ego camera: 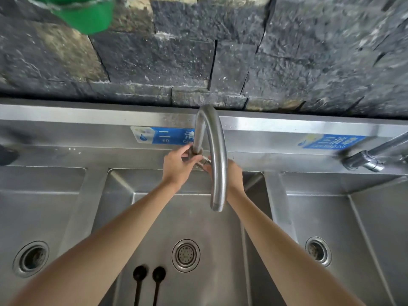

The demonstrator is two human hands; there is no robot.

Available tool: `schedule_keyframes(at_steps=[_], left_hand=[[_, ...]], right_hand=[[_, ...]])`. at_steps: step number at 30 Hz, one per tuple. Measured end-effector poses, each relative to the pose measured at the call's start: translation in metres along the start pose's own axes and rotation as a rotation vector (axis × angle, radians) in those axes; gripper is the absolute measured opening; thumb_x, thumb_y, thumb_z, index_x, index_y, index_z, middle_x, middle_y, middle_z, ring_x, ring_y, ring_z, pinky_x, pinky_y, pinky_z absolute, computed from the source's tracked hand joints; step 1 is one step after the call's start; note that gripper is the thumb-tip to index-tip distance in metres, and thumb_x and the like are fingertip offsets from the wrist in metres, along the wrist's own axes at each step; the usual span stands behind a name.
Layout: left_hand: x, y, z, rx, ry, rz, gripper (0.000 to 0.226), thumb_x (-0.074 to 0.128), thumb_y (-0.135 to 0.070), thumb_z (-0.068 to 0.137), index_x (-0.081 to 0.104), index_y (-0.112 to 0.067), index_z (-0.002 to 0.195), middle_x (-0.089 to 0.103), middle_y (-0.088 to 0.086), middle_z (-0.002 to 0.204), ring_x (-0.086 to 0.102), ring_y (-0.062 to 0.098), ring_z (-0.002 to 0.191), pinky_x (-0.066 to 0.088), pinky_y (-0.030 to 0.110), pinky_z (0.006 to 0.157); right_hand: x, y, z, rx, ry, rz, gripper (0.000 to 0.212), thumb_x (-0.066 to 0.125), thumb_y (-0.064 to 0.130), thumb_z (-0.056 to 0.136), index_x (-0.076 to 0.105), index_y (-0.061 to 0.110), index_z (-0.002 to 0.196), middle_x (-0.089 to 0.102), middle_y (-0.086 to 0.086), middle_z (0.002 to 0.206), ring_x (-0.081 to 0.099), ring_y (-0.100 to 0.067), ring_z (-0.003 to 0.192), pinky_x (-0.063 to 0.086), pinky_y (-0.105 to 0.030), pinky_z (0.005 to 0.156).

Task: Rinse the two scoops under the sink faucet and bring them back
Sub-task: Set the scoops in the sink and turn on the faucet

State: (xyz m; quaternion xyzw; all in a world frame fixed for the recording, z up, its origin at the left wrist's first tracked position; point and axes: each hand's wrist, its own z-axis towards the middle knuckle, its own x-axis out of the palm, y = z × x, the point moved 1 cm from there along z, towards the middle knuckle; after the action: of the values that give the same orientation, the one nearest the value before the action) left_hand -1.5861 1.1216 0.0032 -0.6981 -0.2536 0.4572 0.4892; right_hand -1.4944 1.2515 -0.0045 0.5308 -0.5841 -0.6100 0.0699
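Observation:
Two black scoops, one (139,273) beside the other (159,274), lie side by side on the floor of the middle sink basin (220,250), handles toward me. Neither hand touches them. The curved steel faucet (217,160) arches over the basin; no water shows at its spout. My left hand (178,165) grips the faucet's base fitting at the back ledge. My right hand (231,173) is partly hidden behind the faucet pipe, its fingers at the small lever by the base.
A drain strainer (186,255) sits just right of the scoops. Further basins lie left (31,259) and right (318,251). A second faucet (371,159) juts in at far right. Dark stone wall behind; a green container (86,13) hangs top left.

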Motion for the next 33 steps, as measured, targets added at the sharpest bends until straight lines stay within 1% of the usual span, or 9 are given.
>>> schedule_keyframes(at_steps=[6, 9, 14, 18, 21, 24, 27, 30, 33], left_hand=[[0.007, 0.008, -0.001, 0.059, -0.050, 0.011, 0.037, 0.082, -0.013, 0.080, 0.074, -0.005, 0.115, 0.077, 0.007, 0.108, 0.071, 0.022, 0.101, 0.056, 0.045, 0.093], [0.005, 0.007, -0.001, 0.082, -0.052, 0.035, 0.036, 0.079, -0.010, 0.081, 0.073, -0.002, 0.116, 0.077, 0.010, 0.105, 0.070, 0.018, 0.092, 0.056, 0.046, 0.091], [0.005, 0.004, -0.003, 0.110, -0.064, 0.062, 0.035, 0.074, -0.004, 0.084, 0.071, 0.002, 0.118, 0.076, 0.019, 0.104, 0.071, 0.033, 0.091, 0.057, 0.047, 0.085], [0.006, 0.004, -0.002, 0.103, -0.074, 0.079, 0.035, 0.072, -0.005, 0.084, 0.072, 0.000, 0.119, 0.077, 0.020, 0.097, 0.055, 0.013, 0.060, 0.053, 0.037, 0.072], [0.007, 0.003, -0.003, 0.110, -0.073, 0.073, 0.034, 0.070, -0.004, 0.085, 0.072, -0.001, 0.119, 0.077, 0.018, 0.095, 0.050, 0.004, 0.059, 0.044, 0.016, 0.065], [0.006, 0.003, -0.003, 0.094, -0.082, 0.077, 0.035, 0.070, -0.005, 0.085, 0.072, -0.001, 0.119, 0.077, 0.019, 0.098, 0.052, 0.010, 0.055, 0.045, 0.020, 0.063], [0.006, 0.004, -0.001, 0.086, -0.084, 0.078, 0.035, 0.071, -0.007, 0.085, 0.072, -0.002, 0.120, 0.077, 0.018, 0.095, 0.050, 0.002, 0.058, 0.047, 0.020, 0.068], [0.005, 0.005, -0.001, 0.061, -0.080, 0.058, 0.035, 0.071, -0.008, 0.086, 0.071, -0.001, 0.120, 0.077, 0.018, 0.091, 0.061, 0.024, 0.070, 0.057, 0.037, 0.078], [0.004, 0.005, 0.001, 0.072, -0.086, 0.076, 0.035, 0.072, -0.009, 0.085, 0.072, -0.001, 0.119, 0.077, 0.018, 0.091, 0.056, 0.016, 0.064, 0.053, 0.029, 0.073]], right_hand=[[0.002, 0.000, 0.005, -0.006, -0.043, 0.005, 0.025, 0.088, 0.030, 0.082, 0.079, 0.012, 0.097, 0.079, -0.011, 0.093, 0.073, -0.034, 0.093, 0.059, -0.049, 0.086], [0.006, 0.000, 0.004, -0.010, -0.082, 0.007, 0.018, 0.086, 0.026, 0.085, 0.079, 0.014, 0.095, 0.080, -0.008, 0.093, 0.072, -0.034, 0.095, 0.058, -0.051, 0.088], [0.011, 0.001, 0.002, -0.074, -0.115, -0.054, 0.012, 0.082, 0.025, 0.087, 0.077, 0.014, 0.090, 0.079, -0.006, 0.084, 0.073, -0.034, 0.084, 0.059, -0.048, 0.083], [0.013, 0.001, 0.000, -0.107, -0.143, -0.048, 0.011, 0.082, 0.022, 0.087, 0.076, 0.012, 0.087, 0.079, -0.008, 0.081, 0.073, -0.033, 0.079, 0.059, -0.047, 0.079], [0.013, -0.001, 0.000, -0.128, -0.144, -0.063, 0.013, 0.081, 0.022, 0.089, 0.076, 0.010, 0.088, 0.079, -0.008, 0.080, 0.073, -0.032, 0.077, 0.058, -0.044, 0.078], [0.013, -0.003, -0.001, -0.139, -0.153, -0.070, 0.013, 0.080, 0.022, 0.089, 0.077, 0.009, 0.090, 0.079, -0.010, 0.081, 0.073, -0.032, 0.077, 0.057, -0.041, 0.076], [0.013, -0.004, -0.001, -0.142, -0.149, -0.070, 0.013, 0.080, 0.022, 0.090, 0.077, 0.010, 0.090, 0.079, -0.009, 0.082, 0.073, -0.031, 0.078, 0.057, -0.040, 0.076], [0.013, -0.003, 0.000, -0.133, -0.121, -0.083, 0.012, 0.078, 0.022, 0.092, 0.077, 0.010, 0.092, 0.080, -0.010, 0.085, 0.073, -0.035, 0.084, 0.058, -0.044, 0.081], [0.015, -0.002, 0.001, -0.096, -0.110, -0.033, 0.010, 0.077, 0.020, 0.092, 0.077, 0.009, 0.092, 0.080, -0.013, 0.088, 0.071, -0.040, 0.092, 0.057, -0.052, 0.087]])
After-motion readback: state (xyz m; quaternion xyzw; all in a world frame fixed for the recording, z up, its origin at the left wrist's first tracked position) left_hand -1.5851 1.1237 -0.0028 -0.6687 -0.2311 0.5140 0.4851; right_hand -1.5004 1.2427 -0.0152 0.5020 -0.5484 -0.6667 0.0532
